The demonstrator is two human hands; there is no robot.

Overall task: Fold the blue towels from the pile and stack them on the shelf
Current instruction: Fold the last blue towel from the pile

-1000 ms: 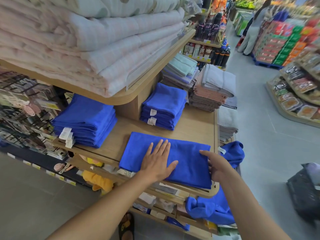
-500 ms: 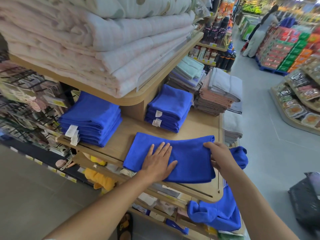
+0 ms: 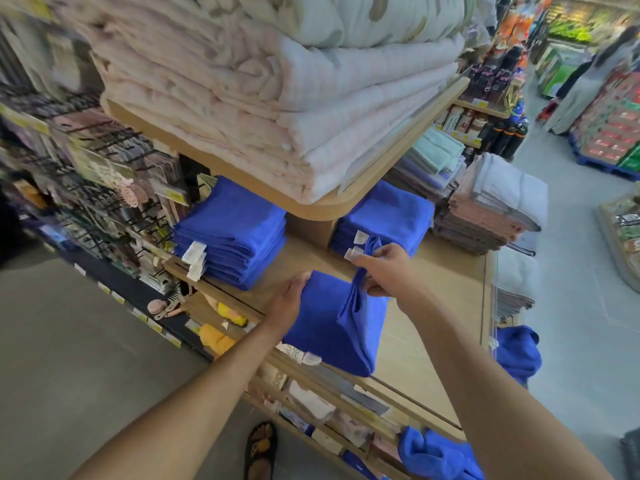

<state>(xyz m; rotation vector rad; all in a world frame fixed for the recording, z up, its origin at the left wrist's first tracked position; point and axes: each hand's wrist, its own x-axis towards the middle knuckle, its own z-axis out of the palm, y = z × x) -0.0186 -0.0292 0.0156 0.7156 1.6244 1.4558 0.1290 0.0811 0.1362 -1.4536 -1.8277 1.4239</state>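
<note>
Shop aisles blur in the background, and close by a wooden shelf [image 3: 446, 306] carries the work at its near end. On it lies a blue towel [image 3: 332, 327], part folded, its near edge reaching the shelf front. The left hand [image 3: 291, 299] rests on the towel's left edge, fingers curled over it and pressing down, probably to pin the lower layers so they do not slide while the fold goes over. The right hand [image 3: 381, 268] is closed in a pinch on the towel's right-hand flap, which stands lifted in a ridge above the flat part; it looks held high so the flap can be carried across to the left. Two stacks of folded blue towels sit farther back: the left stack [image 3: 235, 244] under the upper shelf and the far stack [image 3: 391, 216] just beyond the right hand. Loose blue towels [image 3: 516, 351] hang at the shelf's right end, and more [image 3: 433, 452] lie lower down, not yet folded.
</note>
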